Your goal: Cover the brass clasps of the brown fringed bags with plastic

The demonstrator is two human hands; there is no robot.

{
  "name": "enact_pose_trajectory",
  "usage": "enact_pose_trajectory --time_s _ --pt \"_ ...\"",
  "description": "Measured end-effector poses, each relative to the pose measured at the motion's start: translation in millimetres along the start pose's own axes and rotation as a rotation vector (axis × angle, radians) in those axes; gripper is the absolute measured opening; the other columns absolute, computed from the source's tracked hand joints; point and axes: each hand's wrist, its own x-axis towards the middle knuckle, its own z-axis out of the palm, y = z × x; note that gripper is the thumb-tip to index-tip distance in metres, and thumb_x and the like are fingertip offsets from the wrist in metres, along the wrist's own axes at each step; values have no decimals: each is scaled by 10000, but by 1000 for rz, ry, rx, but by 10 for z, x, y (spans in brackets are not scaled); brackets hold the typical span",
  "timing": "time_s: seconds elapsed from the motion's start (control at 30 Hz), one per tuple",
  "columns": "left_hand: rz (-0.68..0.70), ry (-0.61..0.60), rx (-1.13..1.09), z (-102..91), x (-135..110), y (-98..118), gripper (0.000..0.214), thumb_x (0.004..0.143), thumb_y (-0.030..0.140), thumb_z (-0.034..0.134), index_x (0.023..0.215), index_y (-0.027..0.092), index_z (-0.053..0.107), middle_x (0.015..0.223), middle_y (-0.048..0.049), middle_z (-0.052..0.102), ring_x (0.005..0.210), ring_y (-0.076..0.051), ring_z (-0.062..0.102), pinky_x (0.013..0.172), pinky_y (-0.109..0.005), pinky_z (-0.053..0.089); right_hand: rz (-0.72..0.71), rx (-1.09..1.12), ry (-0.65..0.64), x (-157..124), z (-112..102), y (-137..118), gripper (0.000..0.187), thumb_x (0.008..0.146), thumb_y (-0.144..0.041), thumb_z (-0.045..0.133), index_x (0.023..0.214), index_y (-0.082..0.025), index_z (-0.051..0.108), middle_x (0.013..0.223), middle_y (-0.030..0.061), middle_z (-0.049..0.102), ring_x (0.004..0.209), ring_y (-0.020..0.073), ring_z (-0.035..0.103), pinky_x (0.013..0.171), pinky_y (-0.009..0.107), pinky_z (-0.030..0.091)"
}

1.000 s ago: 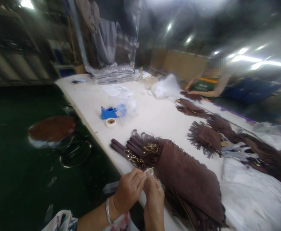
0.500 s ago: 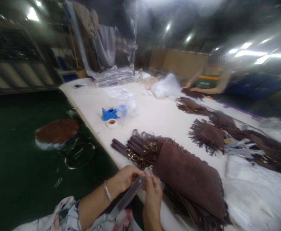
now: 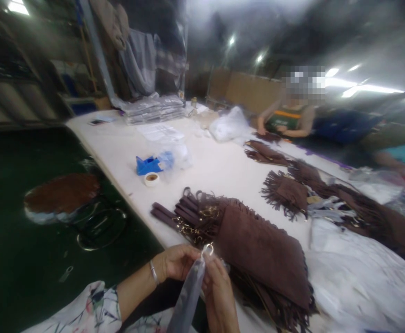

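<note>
Hanging strip (image 3: 187,298), right grip (image 3: 219,287) at its top

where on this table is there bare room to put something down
The widest bare patch of table is its middle, between tape roll, white bundle and small fringed bag. A narrower one lies between the blue object and the left edge. It's crowded in front, with the large bag and straps, and along the right, with more bags and plastic.
</note>
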Motion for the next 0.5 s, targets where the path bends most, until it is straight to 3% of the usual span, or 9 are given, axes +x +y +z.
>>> enact_pose_trajectory --time_s 0.13,0.23,0.37,0.5 --pt "-15 -43 7 -76 32 -46 304 631 254 810 845 80 684 755 -90 726 737 -231 688 749 -326 521 35 -17 -29 -7 -26 -25 424 744 -497 759 1024 -192 669 900 31 647 717 123 583 595 199 445" --pt "-12 -16 -36 -74 12 -104 353 644 315 827 857 70 688 781 -112 728 769 -243 688 773 -337 518 37 -25 -34 19 -20 -22 417 738 -487 768 1015 -189 678 874 26 646 687 113 568 611 205 457" --pt "65 69 -122 -28 -9 -174 221 679 232 803 812 100 684 714 -69 716 679 -217 674 714 -323 521 31 -22 -14 43 -34 -7 401 724 -472 784 1001 -199 688 831 9 635 623 89 518 598 199 453" --pt "79 133 -78 -13 -19 -167 175 677 167 764 789 57 687 677 -85 702 615 -201 660 649 -301 525 36 -27 -27 32 -61 -7 378 721 -459 790 981 -202 693 855 10 641 664 99 545 627 206 468"
